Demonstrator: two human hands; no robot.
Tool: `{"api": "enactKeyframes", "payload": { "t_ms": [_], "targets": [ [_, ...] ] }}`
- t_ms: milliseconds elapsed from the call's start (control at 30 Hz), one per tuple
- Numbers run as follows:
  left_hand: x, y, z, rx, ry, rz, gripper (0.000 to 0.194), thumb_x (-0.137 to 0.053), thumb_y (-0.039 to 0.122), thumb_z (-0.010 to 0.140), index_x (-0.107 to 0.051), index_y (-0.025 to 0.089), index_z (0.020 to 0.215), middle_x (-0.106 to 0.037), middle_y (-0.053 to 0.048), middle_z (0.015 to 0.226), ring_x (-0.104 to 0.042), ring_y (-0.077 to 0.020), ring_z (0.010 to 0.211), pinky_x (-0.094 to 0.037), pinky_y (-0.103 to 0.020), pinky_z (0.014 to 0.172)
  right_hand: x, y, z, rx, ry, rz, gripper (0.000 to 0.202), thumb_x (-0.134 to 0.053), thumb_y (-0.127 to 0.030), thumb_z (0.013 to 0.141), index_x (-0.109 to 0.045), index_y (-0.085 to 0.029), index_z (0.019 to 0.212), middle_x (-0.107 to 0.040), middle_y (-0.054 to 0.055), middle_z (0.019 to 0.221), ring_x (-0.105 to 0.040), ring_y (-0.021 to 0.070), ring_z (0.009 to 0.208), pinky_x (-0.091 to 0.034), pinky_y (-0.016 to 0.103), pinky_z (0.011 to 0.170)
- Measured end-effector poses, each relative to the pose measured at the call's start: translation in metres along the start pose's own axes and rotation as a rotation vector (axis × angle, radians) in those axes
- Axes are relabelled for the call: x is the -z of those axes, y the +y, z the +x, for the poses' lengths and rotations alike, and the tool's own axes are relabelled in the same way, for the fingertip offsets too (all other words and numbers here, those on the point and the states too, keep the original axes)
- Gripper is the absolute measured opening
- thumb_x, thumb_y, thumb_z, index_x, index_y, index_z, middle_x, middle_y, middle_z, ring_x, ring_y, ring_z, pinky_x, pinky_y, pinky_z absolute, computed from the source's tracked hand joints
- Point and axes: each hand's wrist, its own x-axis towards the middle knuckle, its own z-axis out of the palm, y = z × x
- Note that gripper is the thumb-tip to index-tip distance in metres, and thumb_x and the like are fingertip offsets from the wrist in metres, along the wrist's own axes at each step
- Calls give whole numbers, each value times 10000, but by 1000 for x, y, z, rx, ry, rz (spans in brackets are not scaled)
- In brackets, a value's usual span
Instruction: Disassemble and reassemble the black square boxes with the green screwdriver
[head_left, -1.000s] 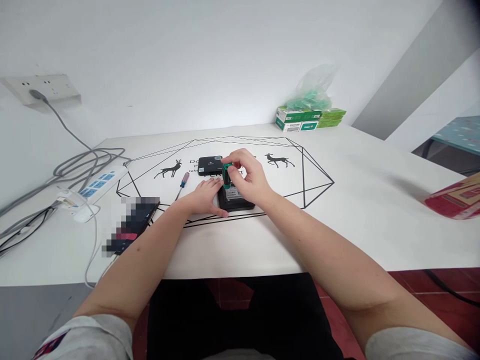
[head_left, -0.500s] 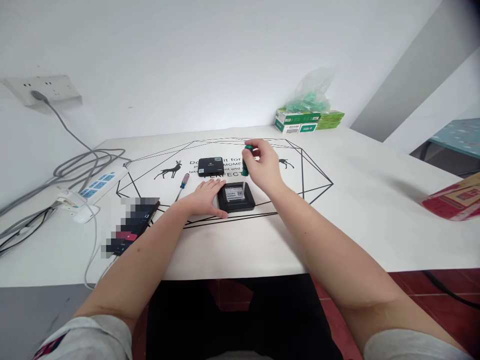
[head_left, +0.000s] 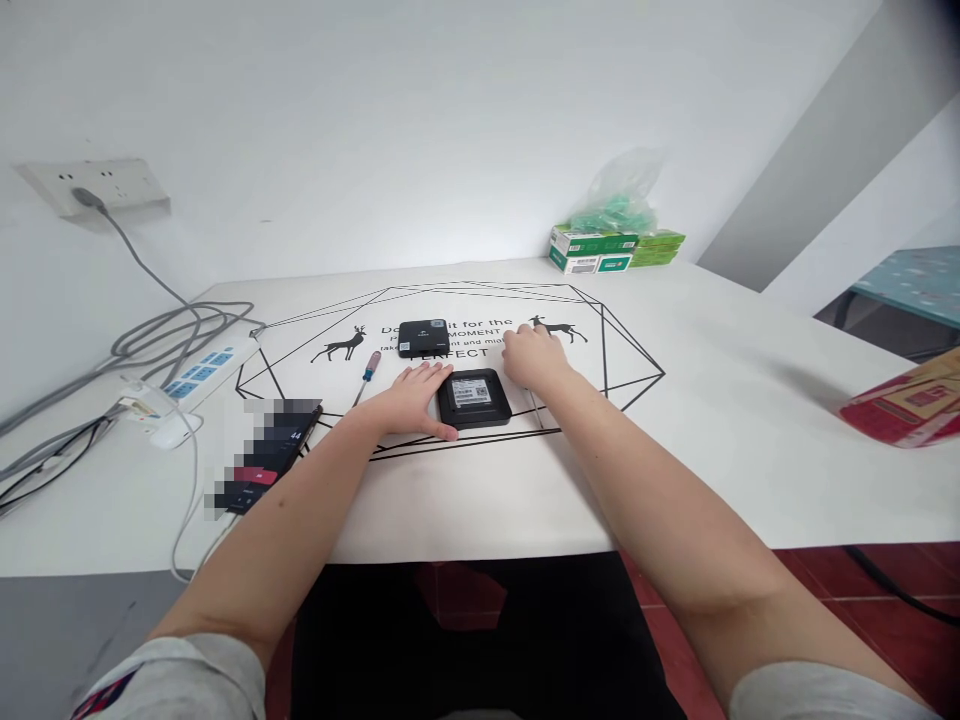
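Observation:
My left hand point(head_left: 415, 402) lies flat with its fingers stretched out, against the left side of a square black case point(head_left: 474, 418). Set into the case is a drive point(head_left: 471, 392) with a white printed label. My right hand point(head_left: 534, 358) is low over the table, just right of the case, its fingers curled round a screwdriver point(head_left: 536, 410). Only the metal shaft shows, pointing toward me; the green handle is hidden under the hand. Behind the case sits a flat black box point(head_left: 424, 338) with small stickers.
A second screwdriver point(head_left: 367, 376) lies left of my left hand. Further left are a phone point(head_left: 274, 450), a white power strip point(head_left: 202, 372) and grey cables point(head_left: 172, 325). Green and white boxes point(head_left: 596, 250) stand by the wall, and a red packet point(head_left: 904, 405) is at far right.
My right hand has moved from above the case down to the table on its right, taking the screwdriver along; the shaft has tipped from upright to lying low. My left hand has stayed put.

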Motion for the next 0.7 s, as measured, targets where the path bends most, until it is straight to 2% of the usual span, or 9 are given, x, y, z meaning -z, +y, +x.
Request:
{"api": "enactKeyframes", "payload": {
  "t_ms": [67,167,233,300,400,500,600,700],
  "targets": [
    [-1,-1,1,-5,6,-2,1391,-715,885,740,-108,179,1773,-75,-164,1842,-39,-397,1705,-57,-545,1374,2,-11,-7,62,-27,-3,414,-400,-263,1082,-679,-122,1353,-689,256,1420,-588,397,1407,-418,538,1185],
    [-2,-1,1,-5,3,-4,1409,-725,888,728,-117,161,1771,-83,-170,1840,-42,-397,1705,-47,-536,1375,1,-28,-19,93,-125,19,439,-401,-394,1095,-741,-147,1219,-760,241,1299,-715,369,1235,-518,482,1049],
    [-2,-2,1,-17,4,-9,1407,-716,896,733,-105,173,1773,-77,-162,1840,-30,-388,1707,-36,-540,1374,-3,-36,-26,93,-155,46,503,-359,-476,1104,-712,-160,1275,-758,236,1313,-734,361,1212,-543,465,999],
    [-3,-3,1,-32,6,-19,1392,-696,902,750,-77,194,1776,-62,-149,1842,-9,-377,1708,-32,-552,1372,-4,-41,-31,66,-153,115,531,-372,-519,1096,-630,-155,1383,-742,243,1345,-710,392,1265,-540,495,1018],
    [-6,-7,2,-39,9,-40,1401,-692,891,769,-13,194,1777,-23,-149,1843,12,-372,1708,-32,-552,1373,-2,-44,-35,21,-110,277,593,-427,-572,1070,-524,-139,1464,-685,271,1408,-665,438,1323,-530,536,1049],
    [-8,-8,2,-30,38,-71,1453,-716,880,759,53,176,1771,17,-166,1840,21,-384,1704,-53,-551,1375,2,-45,-39,31,6,466,601,-463,-587,1055,-505,-142,1456,-607,279,1468,-681,408,1276,-535,532,1067],
    [-8,-7,3,8,65,-106,1494,-739,872,741,62,137,1766,41,-198,1834,47,-401,1698,-94,-541,1377,3,-49,-43,120,100,640,641,-535,-569,1029,-482,-141,1504,-517,262,1561,-638,363,1353,-492,514,1174],
    [-9,-8,3,26,95,-149,1484,-771,859,715,-7,155,1775,-17,-196,1839,15,-412,1698,-115,-520,1379,-2,-51,-43,285,115,739,812,-683,-525,943,-406,-134,1598,-401,252,1667,-477,345,1545,-388,497,1298]
  ]
}}
